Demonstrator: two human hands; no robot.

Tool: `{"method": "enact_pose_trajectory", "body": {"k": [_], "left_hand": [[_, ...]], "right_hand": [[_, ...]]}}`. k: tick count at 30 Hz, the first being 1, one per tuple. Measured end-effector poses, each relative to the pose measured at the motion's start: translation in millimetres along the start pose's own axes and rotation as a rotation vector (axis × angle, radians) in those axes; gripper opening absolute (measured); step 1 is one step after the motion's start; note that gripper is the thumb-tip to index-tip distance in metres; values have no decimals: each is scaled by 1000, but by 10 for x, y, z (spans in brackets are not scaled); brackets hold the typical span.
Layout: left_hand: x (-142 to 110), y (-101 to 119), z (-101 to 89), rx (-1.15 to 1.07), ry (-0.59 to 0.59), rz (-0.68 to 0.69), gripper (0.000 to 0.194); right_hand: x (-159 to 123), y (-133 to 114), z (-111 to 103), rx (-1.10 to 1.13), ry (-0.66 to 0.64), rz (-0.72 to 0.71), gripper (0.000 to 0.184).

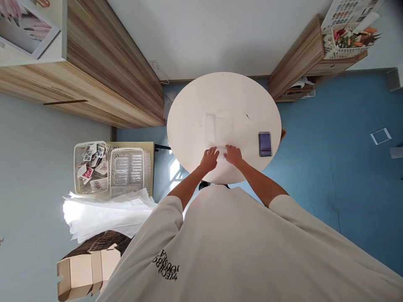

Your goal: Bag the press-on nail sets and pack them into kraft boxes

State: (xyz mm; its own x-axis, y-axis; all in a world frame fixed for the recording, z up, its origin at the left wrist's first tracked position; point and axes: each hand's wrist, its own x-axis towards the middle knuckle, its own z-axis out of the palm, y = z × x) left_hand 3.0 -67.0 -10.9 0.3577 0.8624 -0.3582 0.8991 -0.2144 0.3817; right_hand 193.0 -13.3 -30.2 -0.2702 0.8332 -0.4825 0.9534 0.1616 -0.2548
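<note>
A thin, translucent white packing sheet (224, 130) lies on the round white table (201, 92), partly folded and hard to tell from the tabletop. My left hand (210, 158) grips its near edge, fingers curled, with a ring showing on one finger. Close beside it, my right hand (233, 155) holds the same edge from the other side. Between the two hands the edge looks rolled or folded over. To the right of my right hand lies a dark purple rectangular object (265, 144), its face blurred.
Left of me stand a basket of small packets (91, 167), a basket of clear plastic boxes (129, 170), stacked white sheets (107, 214) and an open cardboard box (85, 272). A wooden cabinet (119, 63) rises at the left; another cabinet (297, 58) stands at the back right.
</note>
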Motion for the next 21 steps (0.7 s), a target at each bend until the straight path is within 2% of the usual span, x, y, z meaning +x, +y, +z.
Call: {"method": "enact_pose_trajectory", "body": {"k": [3, 6, 8, 11, 15, 18, 21], "left_hand": [[26, 92, 85, -37, -65, 22, 73], [56, 159, 137, -35, -89, -20, 80], [74, 184, 148, -13, -99, -40, 84], [97, 198, 144, 11, -116, -44, 85], [106, 207, 130, 35, -125, -41, 88], [100, 231, 116, 68, -136, -37, 91], [115, 269, 101, 97, -159, -36, 92]], "right_hand": [[-137, 158, 95, 132, 117, 140, 51], [-263, 262, 184, 305, 128, 330, 46], [-300, 283, 220, 439, 147, 407, 46], [-260, 273, 219, 527, 204, 369, 48], [-135, 288, 142, 491, 126, 339, 20], [-112, 342, 106, 613, 58, 371, 28], [-164, 390, 129, 704, 80, 480, 29]]}}
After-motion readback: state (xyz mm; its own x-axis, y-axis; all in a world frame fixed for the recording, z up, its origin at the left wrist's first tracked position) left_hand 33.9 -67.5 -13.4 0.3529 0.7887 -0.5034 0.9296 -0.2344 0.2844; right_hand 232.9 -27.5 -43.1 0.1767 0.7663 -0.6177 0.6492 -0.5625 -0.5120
